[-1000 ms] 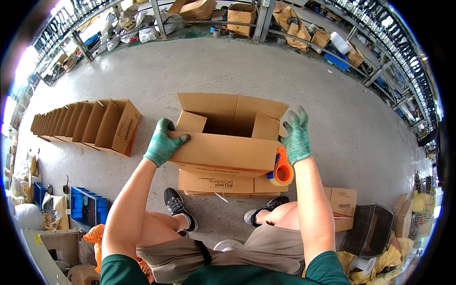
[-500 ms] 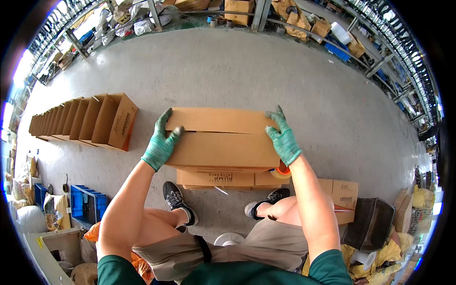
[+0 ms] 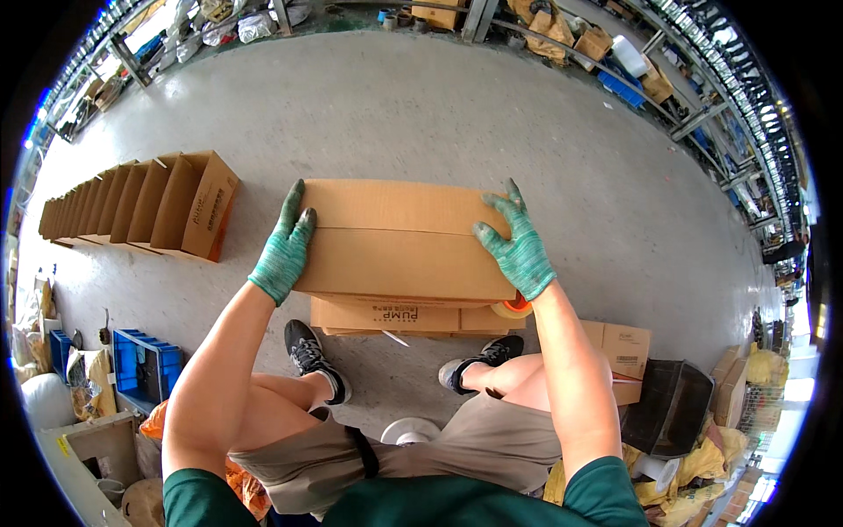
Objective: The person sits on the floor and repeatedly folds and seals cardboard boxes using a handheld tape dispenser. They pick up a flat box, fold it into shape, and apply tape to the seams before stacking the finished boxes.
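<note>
Before me is a brown cardboard box (image 3: 395, 259), its two long top flaps folded down so their edges meet in a narrow seam. My left hand (image 3: 285, 250), in a green knitted glove, presses on its left end, thumb over the top edge. On the right end my gloved right hand (image 3: 516, 241) grips likewise, with its thumb on the flap. Beneath the box lies a stack of flat cardboard (image 3: 386, 316) with dark print. A roll of tape (image 3: 512, 307) with an orange core sits at the stack's right, partly covered by the box.
A row of open, upright cartons (image 3: 206, 206) stands on the floor at left. Blue crates (image 3: 145, 369) are at lower left. To the right are another carton (image 3: 625, 356) and a dark plastic bin (image 3: 669, 408). Metal racks (image 3: 479, 19) with clutter line the far side.
The gap between the top flaps has closed to a thin seam. My right thumb has moved inward over the flap. The whole view has shifted slightly.
</note>
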A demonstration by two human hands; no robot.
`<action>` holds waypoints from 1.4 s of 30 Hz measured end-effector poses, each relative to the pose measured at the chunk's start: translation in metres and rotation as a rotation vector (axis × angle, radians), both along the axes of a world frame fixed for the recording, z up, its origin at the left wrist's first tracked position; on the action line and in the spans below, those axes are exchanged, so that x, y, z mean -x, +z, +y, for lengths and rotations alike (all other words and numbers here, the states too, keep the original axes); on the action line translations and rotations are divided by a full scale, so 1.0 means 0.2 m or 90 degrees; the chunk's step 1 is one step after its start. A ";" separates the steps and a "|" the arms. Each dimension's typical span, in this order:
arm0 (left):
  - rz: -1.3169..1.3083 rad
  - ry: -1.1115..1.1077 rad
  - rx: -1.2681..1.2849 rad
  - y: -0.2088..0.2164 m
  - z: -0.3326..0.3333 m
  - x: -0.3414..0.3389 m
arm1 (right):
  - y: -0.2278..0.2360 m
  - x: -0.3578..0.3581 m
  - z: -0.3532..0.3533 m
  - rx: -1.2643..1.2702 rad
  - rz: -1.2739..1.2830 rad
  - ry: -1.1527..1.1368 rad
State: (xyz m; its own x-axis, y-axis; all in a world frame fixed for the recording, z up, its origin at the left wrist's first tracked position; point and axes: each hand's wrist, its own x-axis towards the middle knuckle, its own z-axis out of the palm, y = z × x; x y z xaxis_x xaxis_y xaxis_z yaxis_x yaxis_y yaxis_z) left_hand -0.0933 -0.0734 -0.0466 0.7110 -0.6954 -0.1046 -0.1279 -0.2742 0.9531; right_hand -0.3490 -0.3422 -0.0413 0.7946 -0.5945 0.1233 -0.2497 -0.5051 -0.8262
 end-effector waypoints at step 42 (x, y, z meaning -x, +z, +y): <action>-0.081 -0.004 -0.062 0.01 -0.02 0.03 | 0.43 -0.19 -0.12 -0.350 -0.027 0.224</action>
